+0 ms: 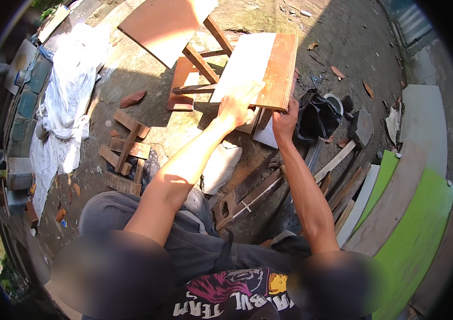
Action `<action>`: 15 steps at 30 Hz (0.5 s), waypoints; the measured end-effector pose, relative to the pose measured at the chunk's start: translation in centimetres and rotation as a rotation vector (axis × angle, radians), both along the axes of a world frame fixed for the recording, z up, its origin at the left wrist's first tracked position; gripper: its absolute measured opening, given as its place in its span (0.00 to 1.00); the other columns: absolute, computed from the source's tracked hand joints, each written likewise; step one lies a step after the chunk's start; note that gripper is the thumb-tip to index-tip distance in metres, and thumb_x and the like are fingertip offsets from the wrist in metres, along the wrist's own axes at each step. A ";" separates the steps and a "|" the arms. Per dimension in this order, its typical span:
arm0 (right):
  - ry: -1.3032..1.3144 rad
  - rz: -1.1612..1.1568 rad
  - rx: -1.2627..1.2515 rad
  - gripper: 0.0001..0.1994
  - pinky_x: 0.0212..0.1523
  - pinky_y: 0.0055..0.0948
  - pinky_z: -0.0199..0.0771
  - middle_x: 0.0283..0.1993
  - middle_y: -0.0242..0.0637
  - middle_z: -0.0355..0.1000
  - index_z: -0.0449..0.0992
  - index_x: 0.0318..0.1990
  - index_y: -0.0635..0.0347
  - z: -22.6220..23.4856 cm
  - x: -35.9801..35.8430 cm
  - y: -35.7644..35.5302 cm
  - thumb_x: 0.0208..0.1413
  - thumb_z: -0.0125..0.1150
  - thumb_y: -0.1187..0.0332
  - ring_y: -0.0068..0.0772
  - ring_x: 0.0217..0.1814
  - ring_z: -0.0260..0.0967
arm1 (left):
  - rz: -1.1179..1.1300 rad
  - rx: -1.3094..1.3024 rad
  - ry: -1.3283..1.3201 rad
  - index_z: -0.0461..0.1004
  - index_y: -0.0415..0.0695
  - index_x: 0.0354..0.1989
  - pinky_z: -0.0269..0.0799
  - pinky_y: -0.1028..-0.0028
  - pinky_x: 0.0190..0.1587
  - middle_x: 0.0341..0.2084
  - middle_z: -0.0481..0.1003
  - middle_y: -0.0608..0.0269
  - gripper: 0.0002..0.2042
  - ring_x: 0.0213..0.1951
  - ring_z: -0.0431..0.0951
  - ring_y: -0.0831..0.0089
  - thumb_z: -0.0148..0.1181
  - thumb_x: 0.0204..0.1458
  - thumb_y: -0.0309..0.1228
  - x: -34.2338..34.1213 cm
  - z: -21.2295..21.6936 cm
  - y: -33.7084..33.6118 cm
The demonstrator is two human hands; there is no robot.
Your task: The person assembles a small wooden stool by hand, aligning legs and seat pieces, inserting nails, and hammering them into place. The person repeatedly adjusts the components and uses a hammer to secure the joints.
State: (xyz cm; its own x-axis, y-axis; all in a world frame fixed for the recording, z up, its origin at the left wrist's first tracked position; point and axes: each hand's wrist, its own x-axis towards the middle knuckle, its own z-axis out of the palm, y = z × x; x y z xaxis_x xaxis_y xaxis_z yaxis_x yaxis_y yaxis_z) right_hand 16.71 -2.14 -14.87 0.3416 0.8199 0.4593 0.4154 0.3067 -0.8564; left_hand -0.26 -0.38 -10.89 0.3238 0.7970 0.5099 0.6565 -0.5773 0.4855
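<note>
Pressing flat, left hand (239, 102) spreads on the board (261, 68) to steady it — right hand (285, 120) pinches its near edge. Black bag (317, 116) lies just right of the board — stool (184, 50) beyond.

White cloth (66, 101) is spread over the ground at left, wood scraps (125, 152) beside it. Black bag (317, 117) is seen right of centre; green curved boards (418, 224) are stacked far right.

I see a reddish-brown board (277, 69), sun-bleached pale on its left part, a crumpled white sheet (66, 90), a black bag (317, 116), bright green curved panels (418, 229) and my dark grey trousers (184, 234).
</note>
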 end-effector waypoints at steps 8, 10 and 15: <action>0.013 0.034 -0.060 0.20 0.56 0.36 0.65 0.49 0.45 0.63 0.71 0.52 0.64 -0.6 0.0 0.8 0.48 0.61 0.79 0.47 0.55 0.64 | 0.032 0.004 -0.026 0.70 0.49 0.60 0.70 0.62 0.59 0.57 0.72 0.57 0.34 0.58 0.72 0.57 0.57 0.36 0.20 0.1 -0.3 0.9; -0.006 0.043 -0.065 0.23 0.56 0.39 0.64 0.49 0.47 0.63 0.68 0.54 0.64 -0.8 0.2 0.9 0.48 0.59 0.79 0.51 0.55 0.64 | 0.036 0.004 -0.056 0.70 0.49 0.60 0.69 0.62 0.60 0.57 0.72 0.58 0.33 0.58 0.72 0.58 0.57 0.37 0.21 0.4 -0.5 0.9; 0.003 0.098 -0.108 0.23 0.56 0.39 0.67 0.52 0.49 0.65 0.67 0.55 0.64 -0.7 0.5 1.2 0.50 0.62 0.78 0.49 0.57 0.66 | 0.034 0.015 -0.083 0.72 0.49 0.57 0.68 0.62 0.60 0.56 0.73 0.58 0.27 0.58 0.73 0.59 0.57 0.43 0.22 0.3 -0.3 1.0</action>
State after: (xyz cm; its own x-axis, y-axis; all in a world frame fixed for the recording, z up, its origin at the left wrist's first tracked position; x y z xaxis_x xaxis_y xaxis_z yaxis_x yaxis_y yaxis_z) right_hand 17.17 -0.94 -15.59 0.2589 0.8940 0.3657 0.3850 0.2517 -0.8879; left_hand 0.05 0.60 -11.16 0.2532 0.7988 0.5457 0.6338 -0.5631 0.5303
